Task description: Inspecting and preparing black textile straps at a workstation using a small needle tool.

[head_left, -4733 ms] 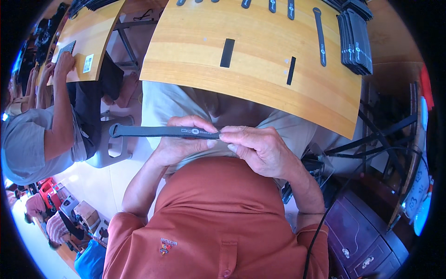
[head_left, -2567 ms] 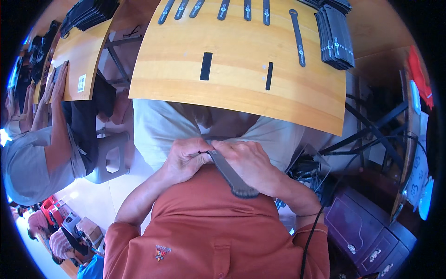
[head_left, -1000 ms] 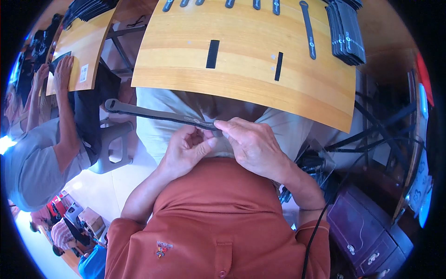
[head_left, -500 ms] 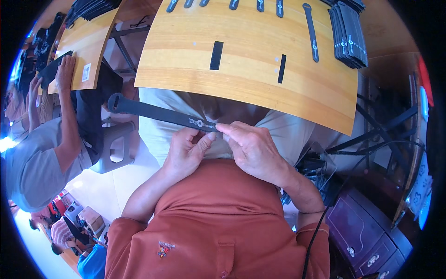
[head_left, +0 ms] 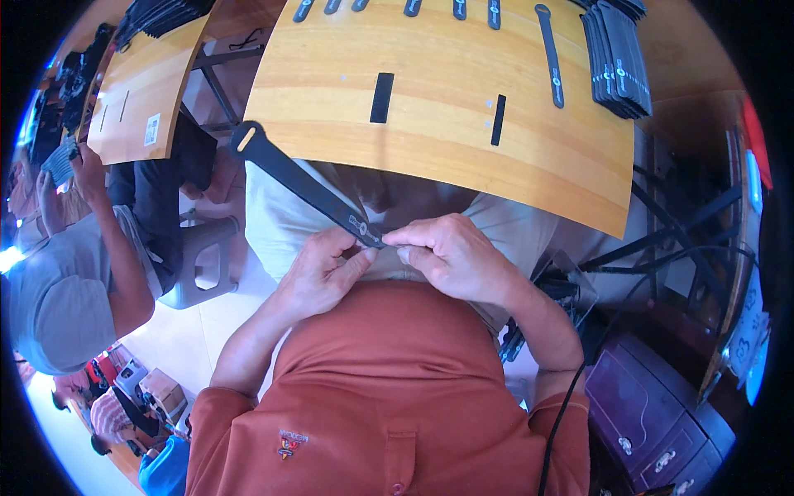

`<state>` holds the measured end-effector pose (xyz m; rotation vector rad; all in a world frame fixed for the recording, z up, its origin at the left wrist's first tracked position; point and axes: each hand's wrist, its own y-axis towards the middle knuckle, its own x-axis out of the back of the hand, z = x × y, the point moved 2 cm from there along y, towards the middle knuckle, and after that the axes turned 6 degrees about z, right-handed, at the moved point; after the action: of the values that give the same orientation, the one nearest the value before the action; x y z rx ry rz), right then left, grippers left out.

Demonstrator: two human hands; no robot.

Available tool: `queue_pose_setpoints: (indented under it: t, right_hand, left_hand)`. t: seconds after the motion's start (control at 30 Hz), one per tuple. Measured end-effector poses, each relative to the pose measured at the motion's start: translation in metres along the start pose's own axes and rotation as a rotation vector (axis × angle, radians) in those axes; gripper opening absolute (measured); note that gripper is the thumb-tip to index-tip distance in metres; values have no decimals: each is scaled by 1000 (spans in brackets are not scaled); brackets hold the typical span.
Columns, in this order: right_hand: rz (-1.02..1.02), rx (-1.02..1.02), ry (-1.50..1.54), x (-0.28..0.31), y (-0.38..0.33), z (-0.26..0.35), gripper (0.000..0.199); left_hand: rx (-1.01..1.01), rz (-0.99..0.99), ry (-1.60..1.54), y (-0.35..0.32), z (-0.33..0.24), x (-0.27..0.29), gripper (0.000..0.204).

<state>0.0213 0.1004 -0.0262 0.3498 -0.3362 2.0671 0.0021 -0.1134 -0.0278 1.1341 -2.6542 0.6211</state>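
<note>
A long dark hook-and-loop strap (head_left: 308,183) slants up and to the left from my hands, its slotted wide end just over the table's front edge. My left hand (head_left: 318,269) pinches it near its narrow, printed end, thumb and fingers closed. At the very tip, my right hand (head_left: 455,258) has thumb and forefinger closed about the end; its other fingers are curled and partly hidden. Both hands are held in front of my belly, above my lap.
On the wooden table (head_left: 314,107) lie two short black strips (head_left: 381,97), a single strap (head_left: 550,58) and a row of strap ends. A strap stack (head_left: 616,62) sits at the right. Leftward, a co-worker (head_left: 74,273) holds a dark bundle beside another table. A purple cabinet (head_left: 649,413) stands lower right.
The strap has swung from nearly level to a steeper slant, its slotted end rising and moving right. The co-worker's hands have moved off their tabletop, now with a striped bundle.
</note>
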Motion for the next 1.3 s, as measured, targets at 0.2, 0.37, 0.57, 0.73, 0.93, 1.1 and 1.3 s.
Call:
queue_pose_setpoints:
  t: [0.2, 0.37, 0.57, 0.73, 0.93, 1.1, 1.3]
  right_hand:
    - [178, 45, -15, 5, 7, 9, 23]
    - [-28, 151, -55, -12, 6, 3, 23]
    - [-215, 263, 9, -29, 3, -7, 19]
    - [-284, 364, -67, -32, 2, -3, 18]
    - [-335, 452, -133, -30, 6, 2, 17]
    - [-323, 455, -15, -27, 6, 4, 11]
    - [-283, 466, 79, -11, 6, 16, 6]
  left_hand:
    - [27, 71, -271, -6, 6, 0, 10]
    - [46, 87, -338, -10, 18, -1, 9]
    - [58, 96, -318, -9, 11, 2, 9]
    - [53, 103, -330, -8, 7, 1, 10]
    - [-65, 39, -275, -9, 3, -1, 16]
    - [-190, -33, -135, -7, -8, -1, 18]
    - [-280, 41, -50, -9, -26, 7, 17]
